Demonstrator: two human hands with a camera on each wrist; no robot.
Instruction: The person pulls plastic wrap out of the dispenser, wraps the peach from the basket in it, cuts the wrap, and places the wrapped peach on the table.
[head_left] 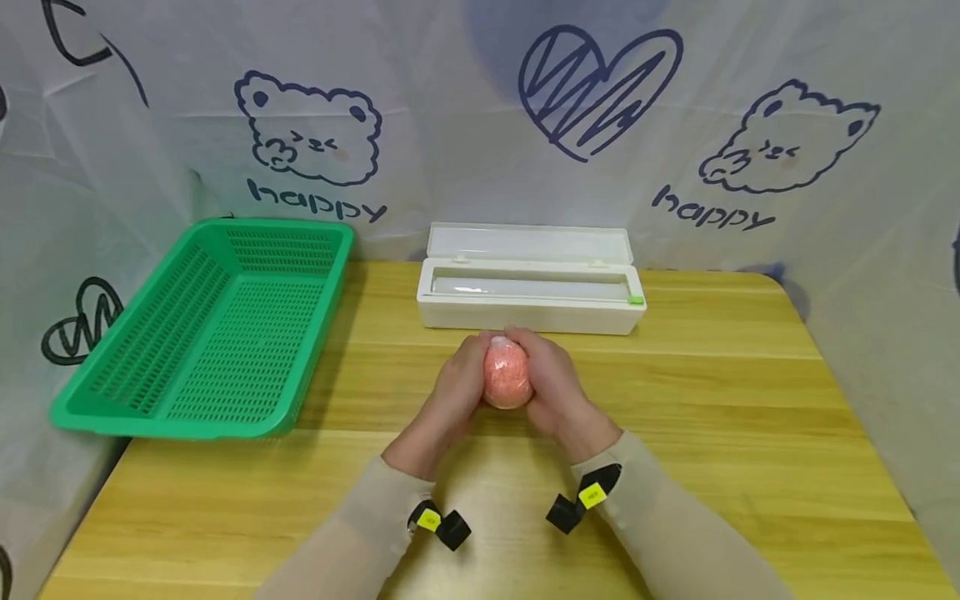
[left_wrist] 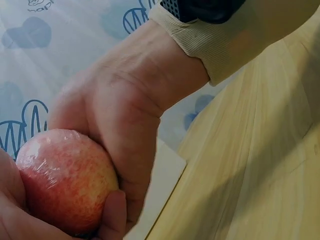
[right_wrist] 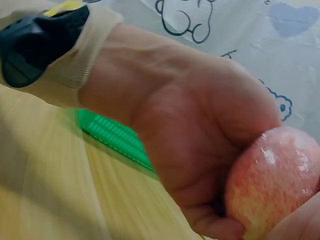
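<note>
A red apple with shiny clear film stretched over its skin is held between both hands, above the middle of the table. My left hand grips it from the left, and my right hand grips it from the right. In the left wrist view, fingers curl under the wrapped apple and the film shows creases on its upper side. From the right wrist, the apple sits against the palm, with bright glints on the film. Its underside is partly hidden by the fingers.
Just beyond the hands lies a long white cling film dispenser, lid raised, with a green slider at its right end. A green plastic basket stands on the left of the wooden table. Behind hangs a white cloth with drawings.
</note>
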